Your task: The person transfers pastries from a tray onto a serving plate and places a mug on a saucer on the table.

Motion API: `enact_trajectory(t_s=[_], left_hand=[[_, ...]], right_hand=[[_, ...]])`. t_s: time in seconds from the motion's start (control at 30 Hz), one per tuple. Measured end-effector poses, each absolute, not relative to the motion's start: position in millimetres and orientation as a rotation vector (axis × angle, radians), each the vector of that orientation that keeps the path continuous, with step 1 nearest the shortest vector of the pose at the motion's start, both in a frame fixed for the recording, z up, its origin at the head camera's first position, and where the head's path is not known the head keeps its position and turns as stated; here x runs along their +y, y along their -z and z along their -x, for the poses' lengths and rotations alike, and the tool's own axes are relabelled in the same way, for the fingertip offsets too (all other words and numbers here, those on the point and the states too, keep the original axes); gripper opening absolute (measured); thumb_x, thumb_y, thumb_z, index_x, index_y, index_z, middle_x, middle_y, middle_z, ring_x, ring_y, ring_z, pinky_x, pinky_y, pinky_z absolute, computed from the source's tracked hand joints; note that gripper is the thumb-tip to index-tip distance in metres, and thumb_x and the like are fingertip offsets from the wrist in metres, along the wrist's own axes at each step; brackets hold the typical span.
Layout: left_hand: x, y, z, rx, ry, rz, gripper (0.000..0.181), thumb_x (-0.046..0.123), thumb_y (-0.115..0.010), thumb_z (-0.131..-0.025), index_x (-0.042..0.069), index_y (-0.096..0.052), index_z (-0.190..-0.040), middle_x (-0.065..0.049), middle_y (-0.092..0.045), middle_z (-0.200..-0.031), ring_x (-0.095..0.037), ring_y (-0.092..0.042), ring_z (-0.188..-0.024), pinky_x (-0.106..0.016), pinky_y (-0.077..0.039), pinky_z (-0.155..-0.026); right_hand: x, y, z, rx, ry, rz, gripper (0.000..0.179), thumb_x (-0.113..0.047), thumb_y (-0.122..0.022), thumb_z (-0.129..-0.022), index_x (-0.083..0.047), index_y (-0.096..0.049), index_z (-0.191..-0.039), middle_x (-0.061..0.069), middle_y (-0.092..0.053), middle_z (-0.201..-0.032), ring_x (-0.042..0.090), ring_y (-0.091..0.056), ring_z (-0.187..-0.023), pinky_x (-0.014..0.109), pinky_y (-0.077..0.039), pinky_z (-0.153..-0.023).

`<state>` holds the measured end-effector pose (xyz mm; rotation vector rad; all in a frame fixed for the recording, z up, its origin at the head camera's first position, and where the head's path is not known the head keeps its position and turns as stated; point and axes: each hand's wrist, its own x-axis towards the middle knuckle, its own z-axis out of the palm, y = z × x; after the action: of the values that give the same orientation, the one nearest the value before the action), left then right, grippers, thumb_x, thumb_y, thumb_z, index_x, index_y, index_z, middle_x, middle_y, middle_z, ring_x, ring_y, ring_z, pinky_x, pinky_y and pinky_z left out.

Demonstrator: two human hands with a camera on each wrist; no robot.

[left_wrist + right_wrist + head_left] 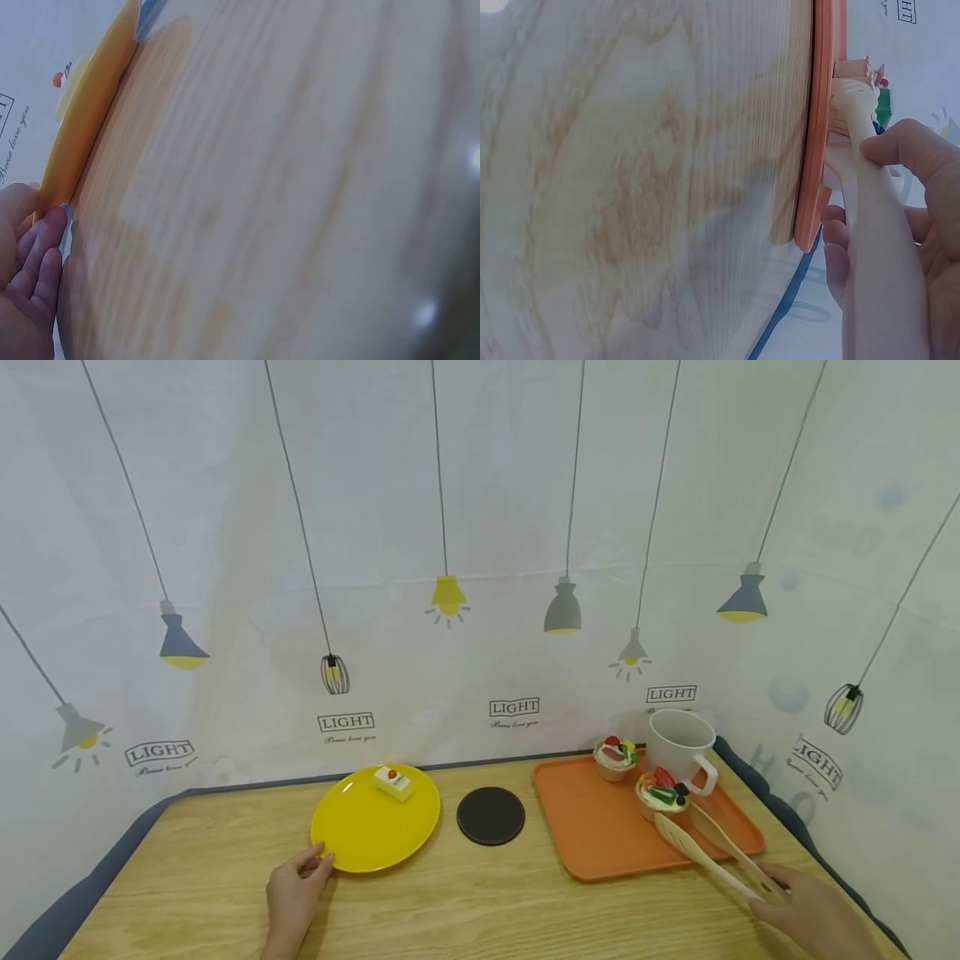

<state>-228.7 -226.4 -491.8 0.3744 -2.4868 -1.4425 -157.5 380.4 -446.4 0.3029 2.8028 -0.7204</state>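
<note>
My left hand (297, 893) pinches the near-left rim of a yellow plate (367, 839), thumb above and fingers below in the left wrist view. On that plate sits a small white cake piece (393, 783) with an orange-red topping. With my right hand (813, 914) I hold beige tongs (708, 852). Their tips lie at either side of a fruit-topped tart (662, 799) on the orange tray (600, 852). The right wrist view shows the tongs (885, 255) between thumb and fingers, one tip overlapping the tart's cup.
Behind the near tart, a second fruit tart (615, 760) and a white mug (681, 745) stand on the tray. A round black coaster (491, 816) lies between plate and tray. A white curtain printed with lamps (480, 652) rises behind the wooden table (420, 910).
</note>
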Motion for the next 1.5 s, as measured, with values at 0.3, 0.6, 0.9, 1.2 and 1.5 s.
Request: enact_trajectory(t_s=[0.3, 0.6, 0.9, 1.2, 1.5], left_hand=[[-225, 493, 231, -2.485, 1.444, -0.373, 0.036, 0.013, -0.060, -0.090, -0.010, -0.058, -0.118, -0.023, -0.063, -0.105, -0.016, -0.058, -0.082, -0.015, -0.048, -0.060], [-224, 491, 231, -2.470, 1.410, -0.341, 0.034, 0.012, -0.062, -0.089, -0.010, -0.060, -0.115, -0.021, -0.065, -0.098, -0.013, -0.058, -0.078, -0.014, -0.047, -0.059], [-224, 490, 231, -2.458, 1.361, -0.321, 0.033, 0.013, -0.064, -0.088, -0.010, -0.062, -0.112, -0.017, -0.066, -0.092, -0.012, -0.054, -0.074, -0.016, -0.046, -0.056], [-224, 491, 230, -2.459, 1.376, -0.333, 0.034, 0.013, -0.064, -0.088, -0.009, -0.062, -0.113, -0.018, -0.066, -0.094, -0.010, -0.054, -0.074, -0.016, -0.046, -0.056], [-226, 490, 228, -2.483, 1.410, -0.353, 0.035, 0.013, -0.061, -0.090, -0.010, -0.059, -0.116, -0.022, -0.064, -0.102, -0.016, -0.057, -0.081, -0.014, -0.047, -0.059]], right_hand=[[373, 440, 158, 2.844, 0.693, -0.273, 0.078, -0.044, -0.064, -0.082, 0.017, -0.043, -0.126, 0.011, -0.055, -0.075, 0.017, -0.046, -0.057, 0.031, -0.038, -0.052], [375, 439, 165, 2.836, 0.690, -0.243, 0.080, -0.048, -0.065, -0.080, 0.013, -0.044, -0.128, 0.031, -0.057, -0.106, 0.022, -0.052, -0.073, 0.039, -0.044, -0.058], [370, 438, 167, 2.839, 0.678, -0.251, 0.083, -0.049, -0.065, -0.079, 0.015, -0.044, -0.127, 0.025, -0.059, -0.100, 0.022, -0.048, -0.072, 0.036, -0.041, -0.058], [366, 440, 169, 2.889, 0.672, -0.245, 0.079, -0.046, -0.066, -0.078, 0.015, -0.046, -0.125, 0.026, -0.060, -0.099, 0.023, -0.050, -0.072, 0.037, -0.043, -0.057], [362, 441, 169, 2.920, 0.718, -0.239, 0.075, -0.041, -0.068, -0.079, 0.016, -0.048, -0.123, 0.022, -0.062, -0.095, 0.021, -0.051, -0.071, 0.036, -0.043, -0.056]])
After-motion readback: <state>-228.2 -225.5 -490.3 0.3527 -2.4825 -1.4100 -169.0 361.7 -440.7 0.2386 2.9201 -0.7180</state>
